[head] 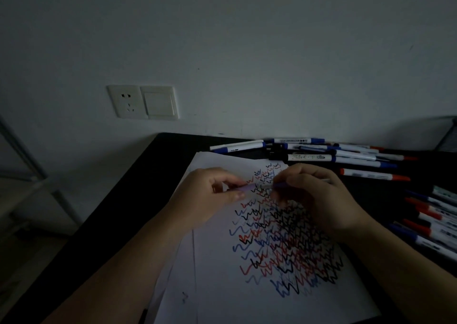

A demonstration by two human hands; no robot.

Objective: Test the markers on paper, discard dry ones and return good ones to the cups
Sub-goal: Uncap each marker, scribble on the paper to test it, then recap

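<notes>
A white paper sheet (222, 286) covered in red, blue and black zigzag scribbles lies on the black table (138, 190). Above its upper part my left hand (210, 195) pinches a blue marker cap (241, 188) between thumb and fingers. Just to the right, my right hand (319, 200) grips the marker's body (277, 185), its tip pointing left toward the cap, a small gap between them. The marker's white rear end sticks out past my right hand.
A pile of markers (321, 150) with blue, red and black caps lies along the wall behind the paper. More markers (432, 217) lie at the right edge. A wall socket and switch (143, 102) sit on the wall at left. No cups are visible.
</notes>
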